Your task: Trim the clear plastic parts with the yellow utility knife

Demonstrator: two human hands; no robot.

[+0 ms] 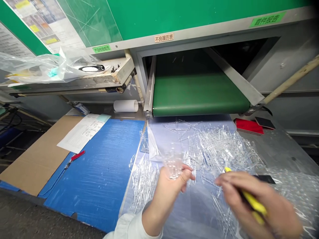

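Observation:
Clear plastic pieces [173, 162] are gripped between the thumb and fingers of my left hand [171, 189], raised over the lilac sheet. My right hand [254, 202] is closed around a yellow-handled tool [253, 202]; motion blur hides its working end. Beyond both hands lies a large heap of clear, thin plastic parts [219, 146]. To the left of my left hand is a smaller pile of clear slender sticks [144, 179]. A few more sticks are scattered near the conveyor's end.
A green conveyor belt [196, 93] ends above the table's far side. Left of the sheet, a blue board [99, 172] carries a red-handled knife [74, 157], paper [82, 132] and cardboard [42, 152]. Red pads [249, 126] lie at right. A plastic bag [50, 68] rests on the shelf.

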